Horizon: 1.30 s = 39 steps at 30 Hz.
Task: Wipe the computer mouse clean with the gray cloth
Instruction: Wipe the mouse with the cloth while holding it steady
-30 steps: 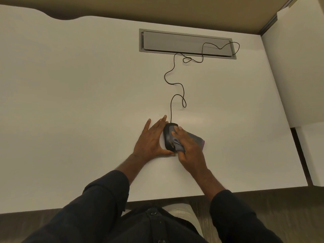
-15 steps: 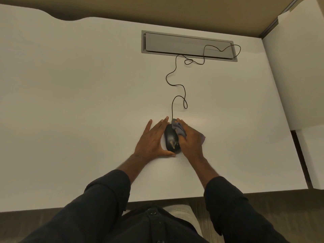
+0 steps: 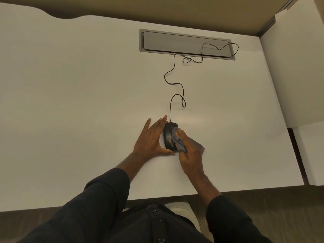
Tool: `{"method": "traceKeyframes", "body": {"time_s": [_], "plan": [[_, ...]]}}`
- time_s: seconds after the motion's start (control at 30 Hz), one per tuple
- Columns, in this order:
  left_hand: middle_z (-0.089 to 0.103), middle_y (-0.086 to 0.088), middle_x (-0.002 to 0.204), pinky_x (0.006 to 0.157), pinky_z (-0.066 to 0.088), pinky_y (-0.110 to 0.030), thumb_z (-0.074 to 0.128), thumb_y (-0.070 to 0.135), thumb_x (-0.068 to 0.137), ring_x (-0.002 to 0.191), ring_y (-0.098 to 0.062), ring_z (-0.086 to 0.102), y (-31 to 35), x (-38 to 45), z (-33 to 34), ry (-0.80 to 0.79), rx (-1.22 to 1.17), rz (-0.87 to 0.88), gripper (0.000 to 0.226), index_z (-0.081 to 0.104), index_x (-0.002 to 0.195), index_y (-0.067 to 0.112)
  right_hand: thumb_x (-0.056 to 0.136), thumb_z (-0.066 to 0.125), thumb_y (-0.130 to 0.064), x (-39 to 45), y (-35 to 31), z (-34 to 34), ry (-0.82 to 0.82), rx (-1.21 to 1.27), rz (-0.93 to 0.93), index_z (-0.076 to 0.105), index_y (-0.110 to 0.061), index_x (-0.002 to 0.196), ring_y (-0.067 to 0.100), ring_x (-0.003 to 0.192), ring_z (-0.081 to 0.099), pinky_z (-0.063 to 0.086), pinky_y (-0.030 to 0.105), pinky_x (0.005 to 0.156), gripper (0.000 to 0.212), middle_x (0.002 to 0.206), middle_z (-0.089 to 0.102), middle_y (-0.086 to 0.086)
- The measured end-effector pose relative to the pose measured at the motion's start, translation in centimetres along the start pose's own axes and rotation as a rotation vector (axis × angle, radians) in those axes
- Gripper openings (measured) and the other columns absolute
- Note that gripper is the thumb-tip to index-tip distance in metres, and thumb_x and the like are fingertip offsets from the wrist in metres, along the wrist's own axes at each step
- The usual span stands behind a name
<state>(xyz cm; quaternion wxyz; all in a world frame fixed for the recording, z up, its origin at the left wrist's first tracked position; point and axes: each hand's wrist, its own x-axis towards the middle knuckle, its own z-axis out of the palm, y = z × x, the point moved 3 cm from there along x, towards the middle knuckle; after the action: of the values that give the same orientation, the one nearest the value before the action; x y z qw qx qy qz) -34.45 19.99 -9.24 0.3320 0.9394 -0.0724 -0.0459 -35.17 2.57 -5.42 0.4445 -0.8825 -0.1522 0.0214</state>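
A black wired computer mouse [image 3: 168, 135] lies on the white desk [image 3: 70, 102] near its front middle. My left hand [image 3: 149, 140] lies against the mouse's left side with fingers straight and the thumb behind its rear end. My right hand [image 3: 190, 151] holds the folded gray cloth [image 3: 178, 140] and presses it on the mouse's right side and top. Part of the cloth sticks out under my right palm on the right. The right half of the mouse is hidden by cloth and fingers.
The mouse's thin black cable [image 3: 175, 88] snakes away across the desk to a gray cable hatch [image 3: 185, 43] at the back. A white side panel [image 3: 298, 76] stands at the right. The desk's front edge [image 3: 245, 189] runs just before my body.
My right hand has drawn the cloth back from the mouse's front end toward its middle and rear. My left hand has stayed against the mouse's left side.
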Motion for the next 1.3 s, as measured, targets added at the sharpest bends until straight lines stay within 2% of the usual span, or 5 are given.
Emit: {"method": "traceKeyframes", "body": {"time_s": [0.3, 0.77, 1.1, 1.2, 1.3], "plan": [[0.029, -0.003, 0.163, 0.124, 0.009, -0.052, 0.05, 0.096, 0.06, 0.15, -0.018, 0.027, -0.2, 0.0, 0.3, 0.0, 0.02, 0.008, 0.131, -0.002, 0.157, 0.025, 0.083, 0.058, 0.009, 0.0, -0.2, 0.1, -0.024, -0.024, 0.002, 0.038, -0.03, 0.141, 0.015, 0.131, 0.046, 0.041, 0.03, 0.105, 0.073, 0.141, 0.05, 0.005], [0.033, -0.005, 0.161, 0.125, 0.009, -0.052, 0.051, 0.097, 0.06, 0.147, -0.019, 0.032, -0.3, 0.0, 0.5, 0.023, 0.041, 0.014, 0.131, 0.007, 0.157, 0.02, 0.087, 0.059, 0.005, -2.6, 1.0, -1.0, -0.096, -0.062, -0.049, 0.046, -0.008, 0.138, 0.017, 0.136, 0.039, 0.034, 0.038, 0.111, 0.054, 0.144, 0.046, 0.008], [0.026, -0.006, 0.163, 0.125, 0.006, -0.05, 0.06, 0.089, 0.061, 0.149, -0.021, 0.028, -0.3, 0.0, 0.3, -0.015, 0.088, 0.018, 0.133, 0.002, 0.158, 0.018, 0.084, 0.062, 0.007, -5.1, 2.8, -3.1, -0.205, -0.168, -0.069, 0.044, -0.011, 0.14, 0.017, 0.135, 0.04, 0.035, 0.036, 0.11, 0.061, 0.144, 0.044, 0.003], [0.025, -0.003, 0.164, 0.125, 0.006, -0.05, 0.061, 0.089, 0.059, 0.149, -0.018, 0.028, -0.3, 0.0, 0.1, -0.013, 0.089, 0.015, 0.134, 0.003, 0.157, 0.019, 0.09, 0.055, 0.005, -4.5, 2.1, -4.0, -0.102, 0.09, 0.031, 0.056, -0.015, 0.131, 0.015, 0.127, 0.051, 0.043, 0.031, 0.105, 0.045, 0.135, 0.057, 0.0], [0.026, -0.002, 0.163, 0.125, 0.004, -0.049, 0.061, 0.089, 0.059, 0.149, -0.017, 0.027, -0.2, -0.1, -0.1, -0.013, 0.077, 0.011, 0.135, -0.001, 0.157, 0.021, 0.095, 0.055, -0.013, -2.7, 1.4, -5.0, 0.033, 0.477, 0.376, 0.068, -0.027, 0.112, 0.012, 0.105, 0.064, 0.052, 0.021, 0.086, 0.026, 0.11, 0.07, -0.009]]}}
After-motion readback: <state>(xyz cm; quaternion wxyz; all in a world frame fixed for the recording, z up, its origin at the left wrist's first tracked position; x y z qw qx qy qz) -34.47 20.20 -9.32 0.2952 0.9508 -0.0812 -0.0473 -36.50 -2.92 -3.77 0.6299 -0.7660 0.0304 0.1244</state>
